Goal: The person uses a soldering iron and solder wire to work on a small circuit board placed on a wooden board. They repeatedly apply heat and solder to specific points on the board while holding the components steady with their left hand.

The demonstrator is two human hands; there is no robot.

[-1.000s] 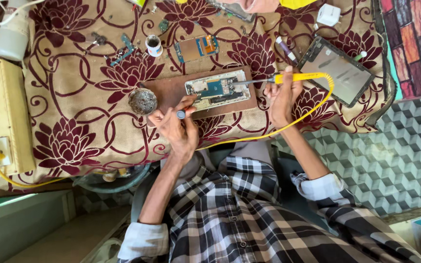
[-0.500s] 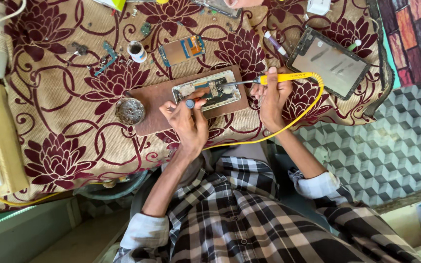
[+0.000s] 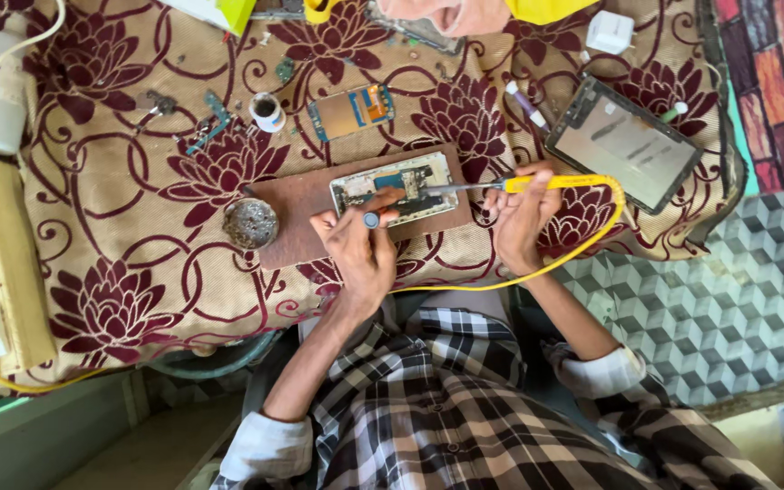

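The right hand (image 3: 521,218) is closed around the yellow handle of a soldering iron (image 3: 501,185), its metal tip reaching out past the fingertips onto the opened phone (image 3: 395,186). The left hand (image 3: 360,249) pinches a small blue-tipped tool (image 3: 371,219), fingers curled shut on it, just at the phone's near edge. The phone lies on a brown board (image 3: 292,218) directly beyond both sets of fingers. To work well here, brace both wrists on the cloth and keep the yellow cord (image 3: 583,245) slack, clear of the tip.
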